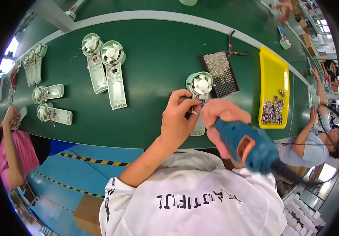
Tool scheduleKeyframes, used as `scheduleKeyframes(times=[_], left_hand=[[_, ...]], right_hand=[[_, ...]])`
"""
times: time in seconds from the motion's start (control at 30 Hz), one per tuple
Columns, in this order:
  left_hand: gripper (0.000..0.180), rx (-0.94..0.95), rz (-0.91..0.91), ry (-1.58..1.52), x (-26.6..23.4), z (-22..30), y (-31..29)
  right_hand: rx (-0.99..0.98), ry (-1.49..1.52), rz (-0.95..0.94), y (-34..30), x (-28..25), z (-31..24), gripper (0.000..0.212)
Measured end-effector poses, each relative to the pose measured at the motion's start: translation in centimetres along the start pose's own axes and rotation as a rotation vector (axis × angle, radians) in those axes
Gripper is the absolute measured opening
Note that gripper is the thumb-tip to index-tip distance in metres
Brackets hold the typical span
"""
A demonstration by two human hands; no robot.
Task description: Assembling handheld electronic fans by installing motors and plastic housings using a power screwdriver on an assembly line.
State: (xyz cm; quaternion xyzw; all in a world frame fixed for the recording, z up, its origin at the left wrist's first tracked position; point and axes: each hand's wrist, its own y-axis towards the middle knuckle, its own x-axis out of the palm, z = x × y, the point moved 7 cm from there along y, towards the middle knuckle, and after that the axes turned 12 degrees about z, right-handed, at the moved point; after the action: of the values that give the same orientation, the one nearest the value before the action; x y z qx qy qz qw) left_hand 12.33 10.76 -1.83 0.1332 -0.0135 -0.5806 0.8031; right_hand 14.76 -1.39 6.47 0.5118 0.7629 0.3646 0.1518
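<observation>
In front of me on the green table (153, 82) lies a pale green handheld fan shell (198, 129) with white blades (203, 84) at its far end. My left hand (176, 120) is closed, its thumb and forefinger pinching the shell beside a small circuit board (202, 102) and wires. A white wire connector (194, 111) shows under these fingers. My right hand (221, 114) is wrapped round a blue electric screwdriver (234, 135), held over the right side of the shell. The tool's tip is hidden behind the hand.
Right of the shell stand a black perforated tray (229, 87) of small silver pieces, pliers (231, 49) and a yellow tray (268, 65) with small parts. Several fan shells (116, 88) lie leftward. Co-workers sit at left (18, 153) and right (309, 151). The screwdriver's cord (295, 179) trails right.
</observation>
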Motion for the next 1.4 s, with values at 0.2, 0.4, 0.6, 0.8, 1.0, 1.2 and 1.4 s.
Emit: scheduleKeyframes(times=[0.2,0.4,0.6,0.8,1.0,1.2,1.4], left_hand=[[0.014,0.012,-0.028,0.022,0.4,-0.2,0.3],[0.011,-0.026,0.039,0.020,-1.4,0.5,1.4],[0.011,-0.028,0.001,-0.097,0.5,-0.2,0.1],[0.011,-0.114,0.009,-0.094,0.3,-0.1,-1.5],[0.011,-0.100,0.058,-0.122,0.1,0.0,-1.2],[0.013,-0.086,0.068,-0.183,-0.4,1.2,-1.2],[0.014,0.023,0.099,-0.064,-2.0,2.8,-1.2]], right_hand=[[0.217,0.182,0.730,-0.7,-6.1,-1.3,0.054],[0.984,-0.319,0.838,-7.4,-5.0,1.3,0.040],[1.157,-0.298,0.756,-11.5,-5.5,2.4,0.044],[1.158,-0.202,0.700,-11.0,-4.7,2.4,0.041],[1.159,-0.146,0.725,-11.3,-4.8,2.9,0.040],[1.081,-0.107,0.813,-11.1,-4.7,1.9,0.041],[1.130,0.071,0.745,-9.8,-2.9,2.7,0.036]])
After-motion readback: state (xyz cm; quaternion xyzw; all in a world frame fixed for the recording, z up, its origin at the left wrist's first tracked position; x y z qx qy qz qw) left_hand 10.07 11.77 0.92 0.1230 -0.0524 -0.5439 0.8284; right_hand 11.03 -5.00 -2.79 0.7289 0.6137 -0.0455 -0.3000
